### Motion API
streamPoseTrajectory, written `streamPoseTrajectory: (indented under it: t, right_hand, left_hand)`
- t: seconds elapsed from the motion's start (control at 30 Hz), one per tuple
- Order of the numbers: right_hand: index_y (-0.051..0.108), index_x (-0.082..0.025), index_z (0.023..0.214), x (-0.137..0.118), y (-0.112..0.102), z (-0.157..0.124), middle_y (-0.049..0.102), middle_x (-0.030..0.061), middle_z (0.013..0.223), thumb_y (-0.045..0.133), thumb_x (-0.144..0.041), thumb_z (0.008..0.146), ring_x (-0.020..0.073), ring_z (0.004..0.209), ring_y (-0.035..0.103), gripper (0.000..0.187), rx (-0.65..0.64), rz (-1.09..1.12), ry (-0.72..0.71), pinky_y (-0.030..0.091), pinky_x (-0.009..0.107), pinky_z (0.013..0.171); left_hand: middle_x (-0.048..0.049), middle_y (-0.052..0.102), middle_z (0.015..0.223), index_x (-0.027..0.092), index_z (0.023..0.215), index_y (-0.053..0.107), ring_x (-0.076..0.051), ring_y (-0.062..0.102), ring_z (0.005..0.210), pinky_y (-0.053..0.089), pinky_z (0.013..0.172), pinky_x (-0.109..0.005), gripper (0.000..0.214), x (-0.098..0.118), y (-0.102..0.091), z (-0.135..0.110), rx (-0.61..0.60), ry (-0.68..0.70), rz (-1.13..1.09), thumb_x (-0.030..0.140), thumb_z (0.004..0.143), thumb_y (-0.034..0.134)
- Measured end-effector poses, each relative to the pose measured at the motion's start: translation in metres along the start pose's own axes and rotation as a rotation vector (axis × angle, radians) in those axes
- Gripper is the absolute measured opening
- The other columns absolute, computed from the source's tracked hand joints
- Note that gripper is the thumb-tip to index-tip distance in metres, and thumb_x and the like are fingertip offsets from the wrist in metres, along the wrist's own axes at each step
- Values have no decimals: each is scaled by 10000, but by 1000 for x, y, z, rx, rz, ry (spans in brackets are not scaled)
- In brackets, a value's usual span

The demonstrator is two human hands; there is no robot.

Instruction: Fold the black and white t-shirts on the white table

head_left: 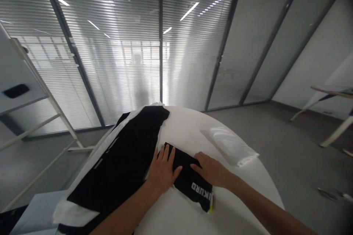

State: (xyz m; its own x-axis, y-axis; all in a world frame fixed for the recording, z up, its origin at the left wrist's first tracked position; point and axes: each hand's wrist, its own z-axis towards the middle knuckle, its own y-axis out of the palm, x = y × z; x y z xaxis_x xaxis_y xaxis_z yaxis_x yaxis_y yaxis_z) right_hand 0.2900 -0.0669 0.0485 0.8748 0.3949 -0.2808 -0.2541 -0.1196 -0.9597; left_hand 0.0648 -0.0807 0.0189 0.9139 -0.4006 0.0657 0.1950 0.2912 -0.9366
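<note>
A black garment, folded into a narrow strip with white lettering at its near end, lies on the white round table. My left hand rests flat on its left part, fingers spread. At its right edge my right hand has its thumb on top and its fingers bent at the border, gripping the cloth; some fingertips are hidden. A small yellow bit shows at the near corner. Left of my left hand, a larger black garment is spread over white cloth.
A clear plastic-wrapped packet lies at the table's right. A whiteboard on a pale metal frame stands left, with a light blue surface below. Glass partitions with blinds run behind. Another table stands far right.
</note>
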Motion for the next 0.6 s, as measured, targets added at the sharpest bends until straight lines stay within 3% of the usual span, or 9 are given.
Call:
streamPoseTrajectory:
  t: [0.13,0.23,0.43,0.6]
  right_hand:
    - [566,-206,979,-2,-18,1,678,81,962,492,-454,895,224,892,629,272,-142,158,82,443,305,750]
    - [555,-215,919,-2,-24,7,691,52,897,507,-423,883,198,814,629,216,-168,227,112,426,281,690]
    - [615,-188,1056,-8,-14,37,706,51,978,503,-357,877,176,846,639,270,-168,402,147,449,265,725]
    - [674,-129,922,-20,-6,49,708,73,864,529,-393,851,179,749,625,309,-288,494,220,448,270,664]
  left_hand:
    - [-122,331,1537,223,1501,290,-318,282,1413,248,1131,-547,657,-4,-3,-12,-34,7,-40,575,947,261]
    - [-115,316,1545,229,1500,285,-302,259,1425,252,1133,-539,632,-10,-2,-12,-52,38,-76,553,960,250]
    - [-113,308,1548,224,1492,304,-282,249,1430,269,1135,-502,607,-13,0,-9,-80,50,-127,529,971,233]
    - [-89,379,1512,270,1461,362,-286,294,1406,227,1138,-547,559,-13,-7,-9,-59,42,-118,515,975,237]
